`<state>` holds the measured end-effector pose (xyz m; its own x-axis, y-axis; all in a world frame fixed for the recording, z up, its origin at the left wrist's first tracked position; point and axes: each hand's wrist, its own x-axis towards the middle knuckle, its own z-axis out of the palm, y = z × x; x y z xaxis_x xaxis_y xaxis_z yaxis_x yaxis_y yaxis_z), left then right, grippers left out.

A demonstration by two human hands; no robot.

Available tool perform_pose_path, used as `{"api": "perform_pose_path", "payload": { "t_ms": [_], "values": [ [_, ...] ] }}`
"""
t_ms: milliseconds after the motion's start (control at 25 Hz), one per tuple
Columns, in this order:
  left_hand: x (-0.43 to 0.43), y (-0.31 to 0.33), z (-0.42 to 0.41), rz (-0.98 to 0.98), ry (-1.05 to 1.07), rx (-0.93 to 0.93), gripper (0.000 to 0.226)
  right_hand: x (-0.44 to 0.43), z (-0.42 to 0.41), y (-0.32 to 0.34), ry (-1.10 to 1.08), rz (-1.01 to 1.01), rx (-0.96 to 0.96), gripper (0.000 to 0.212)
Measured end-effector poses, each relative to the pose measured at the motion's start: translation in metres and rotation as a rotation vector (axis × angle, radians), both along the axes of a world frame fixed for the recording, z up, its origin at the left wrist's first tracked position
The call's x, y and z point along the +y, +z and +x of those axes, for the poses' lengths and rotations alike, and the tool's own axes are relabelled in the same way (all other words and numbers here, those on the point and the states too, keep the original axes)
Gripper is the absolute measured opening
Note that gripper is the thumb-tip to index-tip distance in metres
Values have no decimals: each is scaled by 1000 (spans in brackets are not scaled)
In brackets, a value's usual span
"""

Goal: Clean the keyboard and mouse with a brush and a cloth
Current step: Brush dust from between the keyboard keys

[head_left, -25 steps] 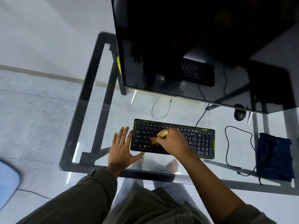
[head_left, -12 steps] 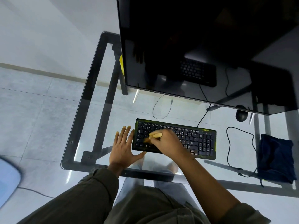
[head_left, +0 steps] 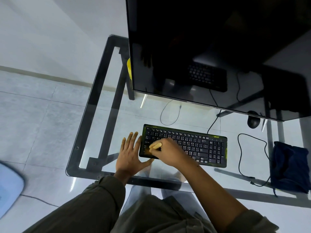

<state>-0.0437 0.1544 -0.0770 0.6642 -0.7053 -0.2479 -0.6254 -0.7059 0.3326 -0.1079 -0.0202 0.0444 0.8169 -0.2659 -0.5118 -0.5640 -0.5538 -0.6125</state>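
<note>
A black keyboard [head_left: 198, 145] with green trim lies on the glass desk [head_left: 107, 137]. My right hand [head_left: 170, 152] grips a small yellow-handled brush [head_left: 155, 146], whose bristles rest on the keys at the keyboard's left end. My left hand [head_left: 130, 153] lies flat on the glass with fingers spread, its edge against the keyboard's left side. A black mouse [head_left: 253, 121] sits at the back right, partly under the monitor's edge. A dark blue cloth [head_left: 290, 167] lies crumpled at the desk's right end.
A large dark monitor [head_left: 218, 52] overhangs the back of the desk. Black cables [head_left: 242, 157] loop between the keyboard and the cloth, and another cable [head_left: 170, 115] lies behind the keyboard. The desk's dark metal frame [head_left: 94, 105] shows through the glass.
My right hand has swept the brush leftward along the keys, from the keyboard's left-middle to its left end. My left hand has stayed flat beside the keyboard.
</note>
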Motion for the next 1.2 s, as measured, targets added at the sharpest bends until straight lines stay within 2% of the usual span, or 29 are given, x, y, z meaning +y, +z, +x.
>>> {"api": "perform_pose_path", "payload": {
  "t_ms": [320, 560, 680, 800, 880, 1000, 1120, 1200],
  "values": [
    [1, 0, 1, 7, -9, -4, 110, 9, -5, -12, -85, 12, -31, 22],
    [0, 0, 1, -8, -3, 0, 109, 11, 2, -8, -55, 0, -17, 20],
    [-1, 1, 1, -13, -7, -2, 108, 4, 6, -10, -143, -44, -109, 19],
    [1, 1, 1, -38, 3, -10, 108, 0, 11, -12, -101, -2, -65, 21],
    [0, 1, 0, -33, 1, -16, 108, -3, 11, -13, -177, -29, -104, 22],
    [-1, 2, 0, -28, 5, -18, 108, -7, 17, -11, -99, 14, -51, 21],
    [-1, 2, 0, -12, 3, -13, 109, -7, 22, -13, -185, -31, -105, 24],
    [-2, 3, 1, -2, 1, -4, 109, -8, 26, -15, -158, -44, -101, 25]
  ]
}}
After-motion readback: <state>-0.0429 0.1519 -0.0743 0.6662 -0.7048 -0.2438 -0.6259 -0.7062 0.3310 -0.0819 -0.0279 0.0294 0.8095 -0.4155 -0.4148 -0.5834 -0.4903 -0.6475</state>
